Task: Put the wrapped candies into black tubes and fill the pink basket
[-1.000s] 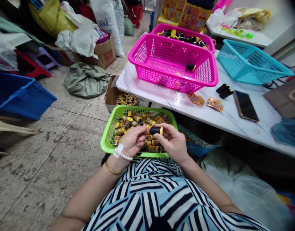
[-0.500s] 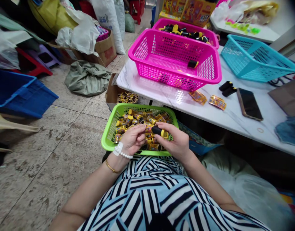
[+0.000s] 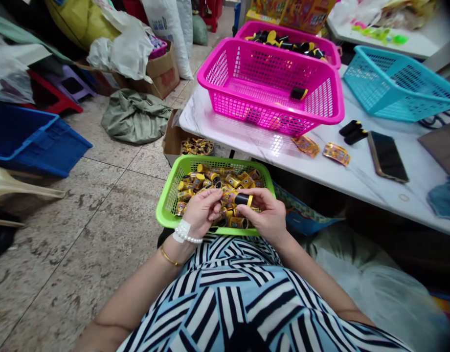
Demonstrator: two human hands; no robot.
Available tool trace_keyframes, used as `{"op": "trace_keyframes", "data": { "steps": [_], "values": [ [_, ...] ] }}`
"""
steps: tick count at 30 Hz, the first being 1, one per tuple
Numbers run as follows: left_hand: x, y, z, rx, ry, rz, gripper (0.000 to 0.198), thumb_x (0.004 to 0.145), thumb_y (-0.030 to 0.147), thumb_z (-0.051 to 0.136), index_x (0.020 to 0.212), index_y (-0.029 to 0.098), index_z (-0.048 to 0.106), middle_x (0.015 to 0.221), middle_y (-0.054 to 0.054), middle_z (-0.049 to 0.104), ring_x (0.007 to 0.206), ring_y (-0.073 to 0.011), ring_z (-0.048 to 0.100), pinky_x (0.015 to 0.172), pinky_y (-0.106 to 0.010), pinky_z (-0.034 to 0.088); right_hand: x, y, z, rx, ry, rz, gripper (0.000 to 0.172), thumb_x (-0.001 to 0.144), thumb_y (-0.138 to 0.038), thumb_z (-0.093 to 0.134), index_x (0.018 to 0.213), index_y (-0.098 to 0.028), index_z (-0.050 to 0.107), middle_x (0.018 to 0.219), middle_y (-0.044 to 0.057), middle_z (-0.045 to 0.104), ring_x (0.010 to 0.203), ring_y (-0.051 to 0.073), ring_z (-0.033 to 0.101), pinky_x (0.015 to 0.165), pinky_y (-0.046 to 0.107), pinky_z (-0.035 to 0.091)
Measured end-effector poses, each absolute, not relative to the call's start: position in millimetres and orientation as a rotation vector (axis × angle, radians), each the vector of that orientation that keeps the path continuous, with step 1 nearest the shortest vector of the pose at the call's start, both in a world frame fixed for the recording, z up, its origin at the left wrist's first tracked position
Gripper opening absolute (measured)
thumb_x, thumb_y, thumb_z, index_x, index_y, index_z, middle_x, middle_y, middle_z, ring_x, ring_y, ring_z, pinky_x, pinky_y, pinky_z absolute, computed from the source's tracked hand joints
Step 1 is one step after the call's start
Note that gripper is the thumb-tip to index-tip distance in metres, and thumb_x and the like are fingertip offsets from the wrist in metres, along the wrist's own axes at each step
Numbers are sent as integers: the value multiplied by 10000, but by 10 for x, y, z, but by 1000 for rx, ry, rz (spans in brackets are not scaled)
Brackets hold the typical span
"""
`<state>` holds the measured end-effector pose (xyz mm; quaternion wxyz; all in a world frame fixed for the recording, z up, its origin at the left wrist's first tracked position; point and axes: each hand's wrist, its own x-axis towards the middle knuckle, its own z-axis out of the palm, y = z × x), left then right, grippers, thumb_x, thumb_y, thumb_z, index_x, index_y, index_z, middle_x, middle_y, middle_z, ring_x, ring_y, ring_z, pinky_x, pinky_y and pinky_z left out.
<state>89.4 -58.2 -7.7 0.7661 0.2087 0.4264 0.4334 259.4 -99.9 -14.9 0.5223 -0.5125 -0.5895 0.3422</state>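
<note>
Over the green basket [image 3: 159, 208], my left hand [image 3: 202, 210] is closed, pinching a printed yellow-orange label sleeve [image 3: 228, 197] between thumb and fingers. From the sleeve's right end sticks a small black tube [image 3: 242, 199] with a yellow end. My right hand [image 3: 268, 213] has its thumb and fingers around that yellow end. How deep the tube sits in the sleeve I cannot tell. Below both hands, the basket holds many small labelled tubes [image 3: 238, 222] with yellow or black ends.
On the white table [image 3: 254, 142] stands a pink basket [image 3: 272, 110] with a black tube [image 3: 299, 93] in it. Flat label sleeves [image 3: 337, 153], black tubes [image 3: 353, 132], a phone [image 3: 388, 155] and a blue basket [image 3: 401, 93] are to the right. A cardboard box [image 3: 171, 142] stands beyond the green basket.
My right hand has shifted slightly left with the black tube, and less of the black part shows outside the sleeve. The whole view has moved a little.
</note>
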Motion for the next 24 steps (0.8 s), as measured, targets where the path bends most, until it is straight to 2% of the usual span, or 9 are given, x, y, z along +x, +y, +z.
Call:
{"op": "trace_keyframes", "data": {
  "steps": [4, 6, 8, 10, 14, 18, 24],
  "values": [
    [825, -560, -39, 599, 921, 932, 458, 668, 337, 847, 1033, 158, 637, 795, 7, 622, 578, -62, 556, 428, -138, 383, 2643, -1005, -100, -1232, -1506, 605, 353, 755, -269, 794, 1085, -248, 670, 1030, 62, 726, 872, 205, 713, 762, 341, 621],
    [777, -540, -38, 717, 860, 806, 488, 667, 344, 849, 1069, 161, 643, 775, -2, 640, 596, -85, 578, 495, -179, 443, 2658, -990, -67, -1181, -1593, 592, 361, 757, -278, 794, 1100, -254, 683, 1051, 68, 703, 918, 211, 692, 726, 324, 617],
    [732, -523, -64, 807, 826, 704, 438, 673, 352, 842, 1016, 148, 662, 714, -1, 648, 549, -82, 556, 515, -197, 438, 2670, -974, -38, -1153, -1675, 602, 358, 786, -270, 764, 1136, -260, 688, 1098, 80, 658, 975, 212, 664, 704, 306, 608],
    [712, -514, -101, 882, 854, 664, 393, 676, 347, 837, 971, 140, 681, 652, 7, 640, 520, -77, 533, 521, -198, 413, 2690, -965, -13, -1152, -1759, 598, 376, 821, -243, 723, 1193, -273, 675, 1103, 78, 631, 986, 202, 647, 750, 316, 597],
    [801, -518, -108, 1004, 920, 654, 330, 663, 327, 837, 905, 134, 722, 700, -19, 677, 582, -96, 563, 583, -214, 425, 2770, -951, 35, -1206, -1821, 503, 405, 845, -217, 696, 1241, -290, 650, 1051, 57, 671, 939, 192, 659, 857, 356, 561],
    [942, -508, 4, 1030, 879, 707, 247, 679, 330, 805, 806, 132, 728, 717, -32, 690, 640, -120, 596, 652, -232, 457, 2842, -962, 54, -1224, -1755, 436, 320, 776, -274, 776, 1088, -283, 710, 972, 48, 695, 880, 210, 671, 804, 363, 578],
    [971, -507, 27, 1121, 900, 661, 226, 710, 311, 780, 855, 140, 746, 726, -15, 689, 632, -112, 580, 626, -218, 441, 2719, -1007, -94, -1172, -1713, 452, 262, 791, -269, 761, 1050, -271, 717, 979, 63, 692, 875, 196, 676, 683, 313, 598]
  ]
}}
